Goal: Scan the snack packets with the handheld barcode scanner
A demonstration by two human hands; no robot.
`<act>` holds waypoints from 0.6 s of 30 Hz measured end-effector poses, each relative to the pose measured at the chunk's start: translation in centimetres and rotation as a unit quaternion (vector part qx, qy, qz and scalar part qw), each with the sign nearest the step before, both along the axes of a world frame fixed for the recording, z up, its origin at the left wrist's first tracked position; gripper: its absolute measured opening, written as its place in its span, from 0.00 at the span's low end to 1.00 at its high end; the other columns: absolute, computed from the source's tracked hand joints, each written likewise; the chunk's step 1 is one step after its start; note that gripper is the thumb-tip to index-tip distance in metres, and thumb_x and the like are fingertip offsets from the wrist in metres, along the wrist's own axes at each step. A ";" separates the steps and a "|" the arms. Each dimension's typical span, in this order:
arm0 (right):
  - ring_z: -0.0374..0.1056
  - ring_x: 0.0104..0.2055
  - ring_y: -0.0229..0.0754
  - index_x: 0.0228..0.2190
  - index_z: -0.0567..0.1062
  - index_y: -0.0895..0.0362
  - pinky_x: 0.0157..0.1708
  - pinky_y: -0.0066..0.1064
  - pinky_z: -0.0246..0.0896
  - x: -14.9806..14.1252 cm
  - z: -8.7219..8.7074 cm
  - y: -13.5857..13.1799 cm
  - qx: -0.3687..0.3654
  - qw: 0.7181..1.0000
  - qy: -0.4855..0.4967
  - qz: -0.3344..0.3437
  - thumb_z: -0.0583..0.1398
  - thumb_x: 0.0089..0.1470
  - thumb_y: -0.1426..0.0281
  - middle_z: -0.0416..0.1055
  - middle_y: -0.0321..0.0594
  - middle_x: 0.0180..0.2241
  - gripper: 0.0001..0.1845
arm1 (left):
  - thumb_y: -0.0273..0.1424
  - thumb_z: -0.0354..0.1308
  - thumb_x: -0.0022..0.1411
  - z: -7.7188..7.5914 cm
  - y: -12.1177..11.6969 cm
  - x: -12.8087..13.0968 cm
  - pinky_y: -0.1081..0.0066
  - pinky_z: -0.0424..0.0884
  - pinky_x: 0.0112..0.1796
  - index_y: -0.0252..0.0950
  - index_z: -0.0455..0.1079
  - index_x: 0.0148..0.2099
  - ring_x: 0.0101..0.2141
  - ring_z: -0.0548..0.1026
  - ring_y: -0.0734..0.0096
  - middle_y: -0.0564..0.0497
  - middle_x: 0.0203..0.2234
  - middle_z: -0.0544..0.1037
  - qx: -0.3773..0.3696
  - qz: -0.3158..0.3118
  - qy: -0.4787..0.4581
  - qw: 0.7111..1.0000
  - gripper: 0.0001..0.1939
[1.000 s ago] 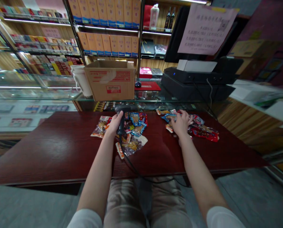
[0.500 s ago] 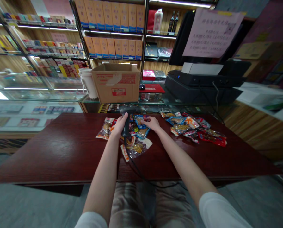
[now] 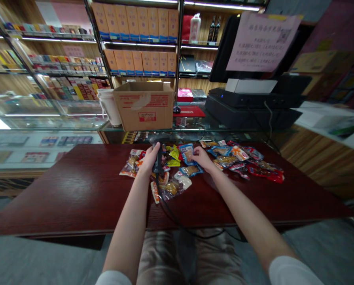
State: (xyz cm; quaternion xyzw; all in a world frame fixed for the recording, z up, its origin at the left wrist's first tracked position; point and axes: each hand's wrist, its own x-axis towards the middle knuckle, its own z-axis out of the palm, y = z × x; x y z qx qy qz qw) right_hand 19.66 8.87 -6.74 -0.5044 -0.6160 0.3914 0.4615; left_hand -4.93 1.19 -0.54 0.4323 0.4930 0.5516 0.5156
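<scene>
My left hand [image 3: 151, 159] is wrapped round the handle of a black barcode scanner [image 3: 158, 158], whose cable trails down over the table's front edge. My right hand [image 3: 202, 159] pinches the right side of a blue snack packet [image 3: 186, 153]. Just below it lies a second blue packet [image 3: 191, 170]. Yellow packets [image 3: 173, 155] sit between the scanner and the held packet. A clear packet with brown food [image 3: 171, 187] lies nearer me, and another clear packet [image 3: 132, 163] is left of my left hand.
Several more snack packets [image 3: 239, 156] are heaped on the right of the dark red table [image 3: 76, 190]. Behind stand a cardboard box [image 3: 145, 109], a white cup [image 3: 110, 107] and a black cash-register machine [image 3: 254, 99] on a glass counter.
My right hand has moved right, drawing the blue packet away from the scanner. The second blue packet has shifted right too, and yellow packets now show. My left hand stays on the scanner.
</scene>
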 end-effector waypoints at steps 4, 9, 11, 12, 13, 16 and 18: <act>0.69 0.32 0.41 0.32 0.63 0.50 0.34 0.35 0.67 2.7 0.3 -1.1 0.058 0.995 0.076 -0.015 0.69 0.36 0.58 0.71 0.33 0.32 0.25 | 0.61 0.61 0.55 0.5 -0.6 1.0 0.73 0.61 0.18 0.35 0.70 0.37 0.15 0.66 0.73 0.53 0.14 0.70 0.019 -0.004 0.015 1.000 0.31; 0.68 0.30 0.40 0.34 0.61 0.50 0.33 0.34 0.66 3.2 0.0 -1.7 0.101 0.991 0.072 -0.045 0.66 0.41 0.57 0.68 0.32 0.32 0.23 | 0.61 0.60 0.56 0.4 -1.3 2.8 0.74 0.60 0.18 0.34 0.72 0.39 0.16 0.67 0.73 0.53 0.15 0.70 0.020 -0.072 0.009 0.997 0.32; 0.67 0.29 0.40 0.34 0.60 0.50 0.32 0.34 0.65 2.8 -0.2 -1.7 0.104 0.992 0.065 -0.040 0.66 0.41 0.58 0.67 0.31 0.31 0.22 | 0.61 0.59 0.56 -0.1 -1.3 3.4 0.74 0.59 0.17 0.33 0.72 0.39 0.15 0.67 0.74 0.53 0.15 0.70 0.007 -0.098 0.005 0.995 0.33; 0.67 0.29 0.40 0.34 0.60 0.50 0.31 0.34 0.65 2.6 -0.3 -1.7 0.105 0.992 0.064 -0.037 0.65 0.41 0.59 0.67 0.31 0.30 0.22 | 0.62 0.60 0.55 -0.3 -1.3 3.7 0.74 0.59 0.17 0.33 0.72 0.39 0.15 0.67 0.74 0.53 0.15 0.70 0.004 -0.106 0.005 0.994 0.33; 0.66 0.28 0.39 0.33 0.60 0.49 0.31 0.33 0.64 2.5 -0.4 -1.7 0.105 0.992 0.062 -0.034 0.65 0.42 0.59 0.67 0.30 0.29 0.21 | 0.62 0.60 0.54 -0.5 -1.3 3.9 0.74 0.59 0.17 0.33 0.72 0.39 0.15 0.67 0.74 0.53 0.14 0.70 0.003 -0.113 0.005 0.994 0.33; 0.65 0.27 0.39 0.32 0.60 0.50 0.30 0.33 0.63 2.3 -0.4 -1.8 0.110 0.992 0.048 -0.031 0.65 0.42 0.60 0.66 0.30 0.28 0.20 | 0.63 0.61 0.53 -0.9 -1.3 4.4 0.74 0.60 0.18 0.33 0.72 0.39 0.16 0.67 0.73 0.53 0.14 0.71 0.005 -0.136 0.009 0.991 0.35; 0.65 0.27 0.38 0.32 0.60 0.50 0.31 0.33 0.63 2.3 -0.3 -1.9 0.116 0.992 0.039 -0.036 0.65 0.43 0.61 0.66 0.30 0.29 0.20 | 0.63 0.60 0.53 -1.0 -1.3 4.6 0.74 0.60 0.19 0.32 0.73 0.39 0.16 0.68 0.73 0.52 0.14 0.71 0.002 -0.149 0.013 0.989 0.35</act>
